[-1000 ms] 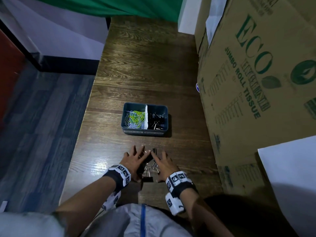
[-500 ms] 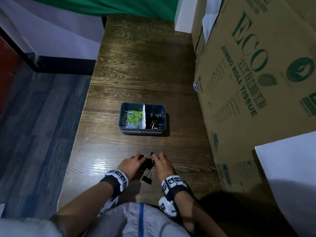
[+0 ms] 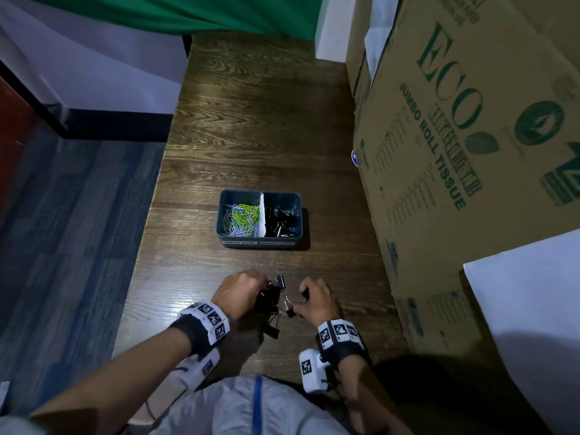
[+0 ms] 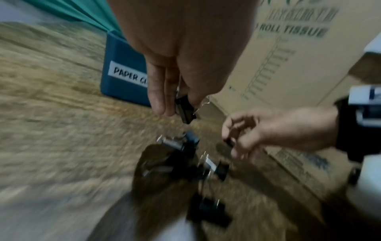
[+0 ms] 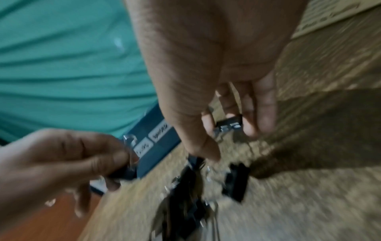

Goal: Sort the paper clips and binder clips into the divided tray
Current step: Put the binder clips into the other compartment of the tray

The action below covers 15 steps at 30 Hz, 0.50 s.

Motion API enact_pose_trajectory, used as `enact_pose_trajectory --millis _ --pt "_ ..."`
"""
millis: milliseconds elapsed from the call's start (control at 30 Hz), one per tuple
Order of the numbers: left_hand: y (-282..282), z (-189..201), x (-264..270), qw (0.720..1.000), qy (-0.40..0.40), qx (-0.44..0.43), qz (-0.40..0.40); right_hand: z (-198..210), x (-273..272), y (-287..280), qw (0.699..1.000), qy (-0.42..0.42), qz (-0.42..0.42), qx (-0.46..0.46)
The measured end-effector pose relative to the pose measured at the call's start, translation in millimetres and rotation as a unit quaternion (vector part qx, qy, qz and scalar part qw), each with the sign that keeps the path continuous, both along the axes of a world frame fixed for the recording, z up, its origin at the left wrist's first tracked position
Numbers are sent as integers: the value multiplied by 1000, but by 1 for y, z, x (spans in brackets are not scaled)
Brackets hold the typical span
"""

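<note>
A blue divided tray (image 3: 224, 215) stands on the wooden table, with coloured paper clips (image 3: 241, 219) in its left half and black binder clips (image 3: 279, 222) in its right half. Nearer me lies a small heap of loose black binder clips (image 3: 273, 315). My left hand (image 3: 241, 287) pinches one black binder clip (image 4: 184, 108) just above the heap. My right hand (image 3: 317, 298) pinches another binder clip (image 5: 228, 125) beside it. In the left wrist view the tray (image 4: 123, 73) shows a label reading "PAPER CL".
Large cardboard boxes (image 3: 455, 136) line the table's right side, close to my right hand. The table's left edge (image 3: 147, 221) drops to a dark floor. A green cloth (image 3: 188, 11) hangs at the far end. Bare wood lies between hands and tray.
My hands, flat over the heap a second ago, have curled, each taken a binder clip, and drawn slightly apart. The head view has shifted a little.
</note>
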<state>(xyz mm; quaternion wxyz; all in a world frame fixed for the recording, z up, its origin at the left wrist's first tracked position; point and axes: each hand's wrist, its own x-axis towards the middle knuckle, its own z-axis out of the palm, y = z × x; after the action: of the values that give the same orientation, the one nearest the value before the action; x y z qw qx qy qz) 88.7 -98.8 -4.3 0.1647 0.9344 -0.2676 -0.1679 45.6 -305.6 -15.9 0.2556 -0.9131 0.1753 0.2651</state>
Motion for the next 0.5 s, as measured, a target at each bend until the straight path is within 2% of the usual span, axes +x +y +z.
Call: enact_pose_trajectory --millis 133,300,367,500 --pt "-24 35 40 992 -62 -92 52 16 7 -5 999 -1 -10 36" --pt "-50 66 79 966 -45 -193 167 49 39 0 989 -112 -55 84" --pt "-49 66 73 966 -54 -185 175 63 59 3 980 -159 -70 97" --pt "-30 35 43 989 -4 -73 131 83 97 6 958 -262 -39 105"
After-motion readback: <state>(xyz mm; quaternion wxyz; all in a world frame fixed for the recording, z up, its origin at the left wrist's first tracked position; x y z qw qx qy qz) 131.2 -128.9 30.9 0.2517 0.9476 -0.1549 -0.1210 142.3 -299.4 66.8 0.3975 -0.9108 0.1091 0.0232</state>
